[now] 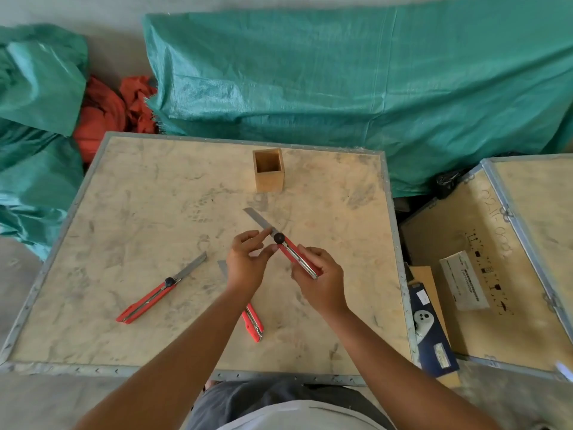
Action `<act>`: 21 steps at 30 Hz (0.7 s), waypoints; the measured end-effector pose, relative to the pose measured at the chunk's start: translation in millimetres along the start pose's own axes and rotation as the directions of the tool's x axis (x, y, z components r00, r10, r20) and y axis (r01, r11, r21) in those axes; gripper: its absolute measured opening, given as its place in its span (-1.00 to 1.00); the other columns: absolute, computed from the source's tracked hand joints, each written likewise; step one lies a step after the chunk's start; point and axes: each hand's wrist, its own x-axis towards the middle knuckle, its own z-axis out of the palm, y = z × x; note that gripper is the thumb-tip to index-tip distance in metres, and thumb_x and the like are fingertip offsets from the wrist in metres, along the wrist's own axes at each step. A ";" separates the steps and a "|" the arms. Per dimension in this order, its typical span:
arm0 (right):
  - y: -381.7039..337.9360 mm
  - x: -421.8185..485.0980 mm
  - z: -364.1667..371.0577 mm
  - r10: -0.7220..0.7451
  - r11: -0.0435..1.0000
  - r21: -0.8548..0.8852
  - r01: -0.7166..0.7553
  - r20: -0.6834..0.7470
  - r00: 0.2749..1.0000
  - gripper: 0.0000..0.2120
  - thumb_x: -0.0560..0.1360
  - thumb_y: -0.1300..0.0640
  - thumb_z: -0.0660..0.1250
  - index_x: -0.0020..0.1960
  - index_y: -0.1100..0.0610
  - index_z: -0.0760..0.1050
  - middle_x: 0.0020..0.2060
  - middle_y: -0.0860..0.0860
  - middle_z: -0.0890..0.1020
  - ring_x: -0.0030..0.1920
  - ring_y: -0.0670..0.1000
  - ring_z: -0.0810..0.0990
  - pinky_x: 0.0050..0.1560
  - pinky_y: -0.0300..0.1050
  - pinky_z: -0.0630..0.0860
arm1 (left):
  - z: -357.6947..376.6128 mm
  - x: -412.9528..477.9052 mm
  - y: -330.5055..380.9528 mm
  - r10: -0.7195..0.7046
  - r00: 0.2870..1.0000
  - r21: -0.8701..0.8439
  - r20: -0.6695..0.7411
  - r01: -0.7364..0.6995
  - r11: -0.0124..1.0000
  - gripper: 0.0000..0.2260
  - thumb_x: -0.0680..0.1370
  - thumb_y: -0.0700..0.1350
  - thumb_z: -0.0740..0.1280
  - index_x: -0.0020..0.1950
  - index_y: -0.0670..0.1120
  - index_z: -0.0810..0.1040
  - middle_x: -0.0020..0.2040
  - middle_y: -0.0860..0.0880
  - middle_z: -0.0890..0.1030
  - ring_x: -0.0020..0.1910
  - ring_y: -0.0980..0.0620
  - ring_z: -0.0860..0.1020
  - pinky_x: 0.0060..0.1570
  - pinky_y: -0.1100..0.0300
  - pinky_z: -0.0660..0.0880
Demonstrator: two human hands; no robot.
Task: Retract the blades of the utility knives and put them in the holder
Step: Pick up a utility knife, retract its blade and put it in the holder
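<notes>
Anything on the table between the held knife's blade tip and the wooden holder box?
Nothing. In the head view the stretch from the red utility knife's extended steel blade to the square wooden holder box is bare, scuffed plywood table.

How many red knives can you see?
3: one held in the hands, one lying on the table's left, one partly hidden under the left forearm.

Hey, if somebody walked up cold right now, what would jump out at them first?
Probably the red utility knife held up mid-table, its blade fully out: the right hand grips the handle, the left hand pinches near its black knob. Behind, an empty wooden holder stands upright; another knife lies at left, blade out.
</notes>
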 end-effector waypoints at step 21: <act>-119.0 46.5 47.6 0.005 0.996 0.083 -0.023 0.218 0.976 -0.56 0.58 0.31 0.40 0.38 -0.03 0.55 0.08 0.06 0.68 -0.23 0.06 0.77 -0.23 0.05 0.74 | -123.6 41.0 99.4 0.144 0.894 -0.138 0.424 -0.093 0.986 -0.66 0.53 -0.41 0.36 0.26 -0.15 0.63 0.10 -0.03 0.71 -0.07 0.01 0.74 -0.12 0.07 0.70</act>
